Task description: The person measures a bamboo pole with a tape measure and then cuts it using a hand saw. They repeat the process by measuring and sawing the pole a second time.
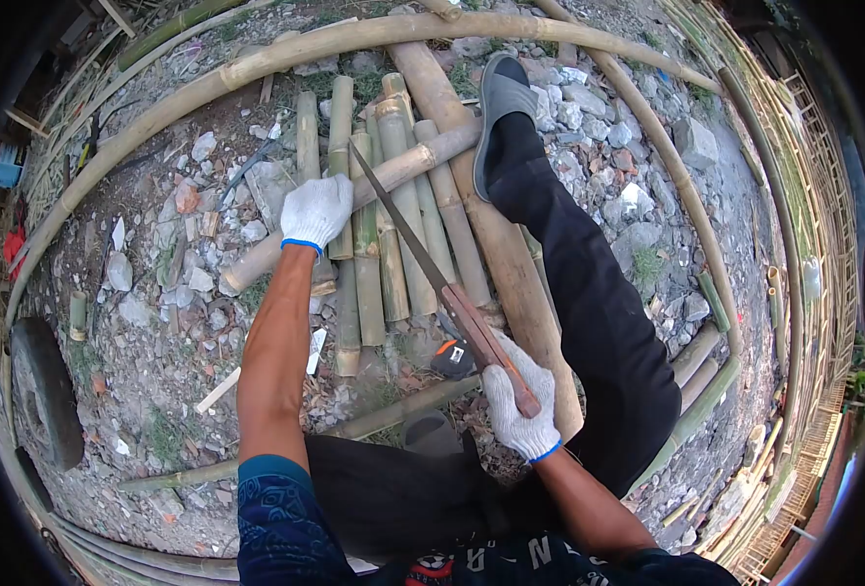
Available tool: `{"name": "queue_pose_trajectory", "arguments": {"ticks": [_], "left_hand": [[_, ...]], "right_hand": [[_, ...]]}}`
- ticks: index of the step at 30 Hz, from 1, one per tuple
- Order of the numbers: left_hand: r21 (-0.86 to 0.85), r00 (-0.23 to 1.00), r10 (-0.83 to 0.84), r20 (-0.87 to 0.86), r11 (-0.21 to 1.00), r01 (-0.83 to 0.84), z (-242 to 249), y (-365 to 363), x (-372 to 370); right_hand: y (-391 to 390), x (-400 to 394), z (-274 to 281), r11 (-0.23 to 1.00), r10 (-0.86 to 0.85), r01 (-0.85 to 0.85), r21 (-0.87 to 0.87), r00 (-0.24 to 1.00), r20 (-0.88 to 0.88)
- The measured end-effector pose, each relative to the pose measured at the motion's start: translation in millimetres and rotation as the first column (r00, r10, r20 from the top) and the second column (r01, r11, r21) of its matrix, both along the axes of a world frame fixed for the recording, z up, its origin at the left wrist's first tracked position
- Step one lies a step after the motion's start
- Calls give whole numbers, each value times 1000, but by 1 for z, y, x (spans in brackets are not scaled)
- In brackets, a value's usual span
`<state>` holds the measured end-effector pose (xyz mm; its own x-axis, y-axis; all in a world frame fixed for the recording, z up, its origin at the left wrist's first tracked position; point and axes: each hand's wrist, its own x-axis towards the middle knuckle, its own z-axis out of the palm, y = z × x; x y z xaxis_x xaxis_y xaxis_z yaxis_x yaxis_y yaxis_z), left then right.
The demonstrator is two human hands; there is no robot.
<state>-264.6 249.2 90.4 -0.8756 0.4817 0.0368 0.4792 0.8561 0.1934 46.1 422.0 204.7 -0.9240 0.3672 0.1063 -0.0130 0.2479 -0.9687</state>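
My left hand [315,210], in a white glove, rests on the tops of several short bamboo pieces [393,230] that lie side by side on the ground. It grips one green piece [343,127]. My right hand [518,405], gloved too, holds a long knife [423,256] by its wooden handle. The blade points up and left, and its tip ends near the green piece beside my left hand. A thick bamboo pole [491,230] lies under my outstretched right leg [589,303]. Another pale pole [393,174] lies crosswise under the short pieces.
Stony rubble [628,166] covers the ground. A long bamboo pole [257,63] arcs across the back. A tape measure [452,359] lies near my right hand. Bamboo fencing [813,195] runs along the right. A dark tyre [42,391] sits at left.
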Motion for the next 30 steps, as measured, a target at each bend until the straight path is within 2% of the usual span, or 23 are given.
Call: {"name": "queue_pose_trajectory", "arguments": {"ticks": [1,3,4,5,6,7,9,11,14,16,17,19,20,23,24,26,28,29,30], "left_hand": [[-47,999,-50,-7,998,50,9,0,5],[39,998,-58,-27,997,59,5,11,21],[18,1000,-9,-7,1000,10,13,8,19],[7,1000,0,-5,1000,0,15,2,11],[14,1000,15,-2,1000,-15,9,-3,8],[13,1000,26,12,1000,-26,14,-6,11],[-21,999,-24,48,999,25,14,1,11],[-39,990,-17,140,999,23,29,10,21],[-13,949,-179,258,982,188,-1,5,13],[28,939,-110,325,994,107,14,7,14],[41,927,-84,365,996,74,22,8,16],[-53,949,-110,294,990,131,34,6,11],[-100,957,-128,260,982,159,38,7,7],[-86,964,-151,221,981,174,31,5,-2],[-84,972,-152,177,982,169,27,4,-1],[-85,984,-155,89,983,163,19,5,2],[42,995,-37,-95,998,41,36,13,13],[109,984,26,-179,994,-7,43,18,20],[63,948,71,-310,997,-54,45,21,20]], "right_hand": [[2,8,-2,981,-1,-21,194,993,115],[-6,-82,-29,970,-94,64,234,989,117],[-13,-127,-34,994,-57,53,98,997,44],[-16,-148,-30,998,-51,53,-21,996,66],[-9,-156,-29,999,-29,32,-33,997,71],[-6,-156,-34,999,-11,15,-52,996,86],[-3,-144,-46,997,-44,41,66,999,31],[-5,-126,-43,993,-102,107,-54,990,93],[-4,-89,-46,995,-100,99,29,994,32],[1,-78,-54,990,-64,67,127,998,-23],[1,-71,-59,992,-87,88,91,996,-14],[2,-65,-59,992,-125,125,23,992,3],[5,-59,-58,991,-129,129,44,992,-5],[8,-44,-41,985,-154,164,-53,977,148],[9,-42,-42,987,-147,154,-38,979,143],[11,-42,-55,976,-153,156,150,988,-29],[9,-46,-52,970,-155,161,181,987,-49],[8,-43,-44,980,-161,157,121,987,25],[5,-42,-38,986,-164,159,59,982,96]]}}
